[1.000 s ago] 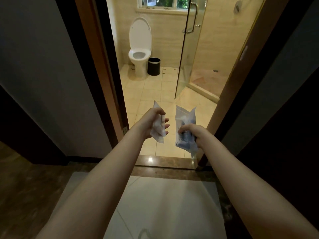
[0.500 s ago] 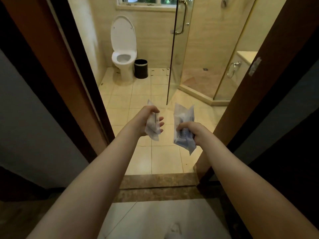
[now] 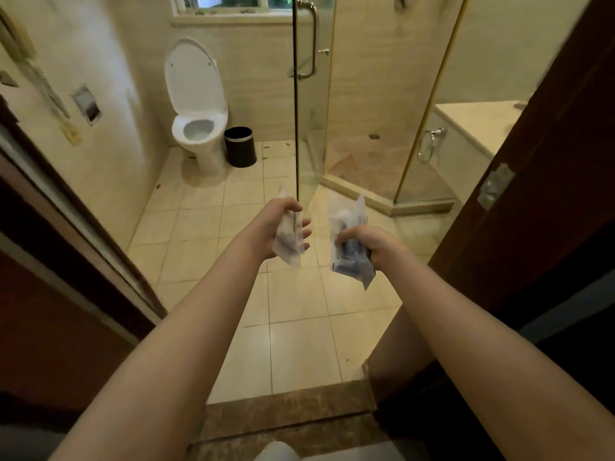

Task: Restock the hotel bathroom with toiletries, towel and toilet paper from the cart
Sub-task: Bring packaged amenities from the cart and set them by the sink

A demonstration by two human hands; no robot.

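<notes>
Both arms reach forward through the bathroom doorway. My left hand (image 3: pixel 278 222) grips a small white plastic toiletry packet (image 3: pixel 289 245) that hangs below the fingers. My right hand (image 3: pixel 369 242) holds a larger clear packet with blue print (image 3: pixel 347 237), its top sticking up above the fist and its bottom hanging below. The two packets are apart, side by side over the tiled floor. No cart, towel or toilet paper roll is in view.
A toilet (image 3: pixel 198 111) with its lid up stands at the back left, a black bin (image 3: pixel 240 146) beside it. A glass shower door (image 3: pixel 311 94) stands open in the middle. The vanity counter (image 3: pixel 476 119) is at right. A brown door (image 3: pixel 532 194) frames the right, a stone threshold (image 3: pixel 286 412) lies below.
The view has advanced through the doorway into the bathroom; the toilet, shower and counter appear closer and wider. Both hands keep holding their packets in the same pose.
</notes>
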